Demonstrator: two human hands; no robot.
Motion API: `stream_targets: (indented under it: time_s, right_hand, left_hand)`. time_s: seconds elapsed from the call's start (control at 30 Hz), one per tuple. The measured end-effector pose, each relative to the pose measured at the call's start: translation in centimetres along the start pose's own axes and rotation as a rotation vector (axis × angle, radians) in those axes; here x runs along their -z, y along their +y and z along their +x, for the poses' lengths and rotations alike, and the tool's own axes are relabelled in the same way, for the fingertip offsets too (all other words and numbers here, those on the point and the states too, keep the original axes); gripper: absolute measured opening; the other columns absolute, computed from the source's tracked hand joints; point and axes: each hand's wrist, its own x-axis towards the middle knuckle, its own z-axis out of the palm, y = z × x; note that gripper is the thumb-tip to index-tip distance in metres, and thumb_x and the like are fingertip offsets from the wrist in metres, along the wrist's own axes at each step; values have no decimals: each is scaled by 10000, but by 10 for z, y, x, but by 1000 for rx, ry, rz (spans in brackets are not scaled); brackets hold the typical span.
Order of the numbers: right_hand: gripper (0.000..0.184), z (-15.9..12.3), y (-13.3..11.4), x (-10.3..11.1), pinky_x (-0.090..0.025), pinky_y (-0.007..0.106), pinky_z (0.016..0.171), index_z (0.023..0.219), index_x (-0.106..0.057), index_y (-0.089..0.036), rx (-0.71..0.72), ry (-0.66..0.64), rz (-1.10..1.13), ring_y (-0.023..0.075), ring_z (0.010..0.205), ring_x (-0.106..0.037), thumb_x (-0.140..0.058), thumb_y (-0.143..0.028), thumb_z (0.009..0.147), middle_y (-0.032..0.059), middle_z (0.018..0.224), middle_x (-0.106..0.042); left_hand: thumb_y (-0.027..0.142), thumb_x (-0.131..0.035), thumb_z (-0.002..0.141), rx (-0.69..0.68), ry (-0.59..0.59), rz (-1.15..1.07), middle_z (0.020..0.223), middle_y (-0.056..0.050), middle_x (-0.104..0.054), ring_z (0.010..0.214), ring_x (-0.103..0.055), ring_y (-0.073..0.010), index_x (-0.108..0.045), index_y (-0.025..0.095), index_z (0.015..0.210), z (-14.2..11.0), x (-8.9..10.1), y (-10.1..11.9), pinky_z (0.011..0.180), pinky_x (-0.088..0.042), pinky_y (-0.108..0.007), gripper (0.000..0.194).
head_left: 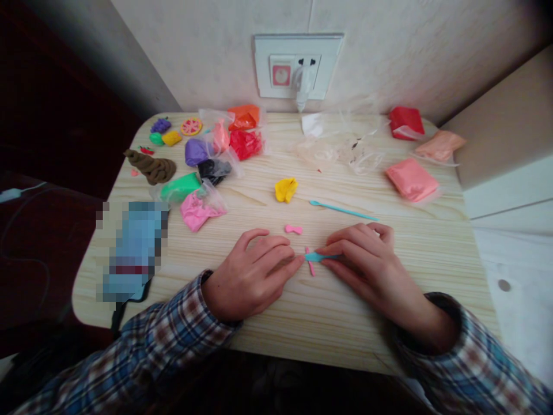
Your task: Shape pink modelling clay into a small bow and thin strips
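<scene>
My right hand (371, 262) is closed on a light-blue plastic modelling tool (313, 257), its flat end pointing left. That end lies across a thin strip of pink clay (311, 269) on the table. My left hand (254, 274) rests palm down with its fingers stretched out, one fingertip touching the tool's tip; its thumb is hidden. Just beyond the strip is a small pink clay bow (293, 229). Farther back sit a lump of yellow clay (286, 189) and a second thin blue tool (345, 211).
Bagged clay, including green (180, 187) and pink (199, 211), lies at the left. A coiled brown clay piece (153, 167) and small clay fruit stand behind a blurred phone (137, 248). More packets (411, 180) lie at the right. A socket with a plug (303, 80) is on the wall.
</scene>
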Motion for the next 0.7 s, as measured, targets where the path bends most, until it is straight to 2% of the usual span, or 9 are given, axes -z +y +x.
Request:
stream_targets:
  time_s: [0.23,0.47,0.7]
  right_hand:
    - [104,1,1,-1,-268,371,853,983,-589,-238,-3,21,0,172,912,-539,-518,-248,908,14,921,-622]
    - [60,4,0,-3,-264,367,850,915,-597,-226,1,62,-48,164,875,-555,-541,-234,895,3,879,-630]
    - [70,4,1,-2,-259,368,857,941,-587,-235,5,63,-39,159,889,-561,-528,-241,905,6,899,-631]
  left_hand:
    - [108,-466,854,-9,72,-9,1003,-66,-689,1022,-573,-207,-581,131,1143,-3,-3,-1,919,-420,-426,312]
    - [116,-509,850,21,-6,11,1021,-62,-692,1036,-578,-208,-593,131,1142,0,0,-1,925,-417,-428,304]
    - [111,-521,838,20,21,9,1021,-71,-692,1025,-584,-210,-594,120,1138,-1,-1,-1,921,-424,-425,309]
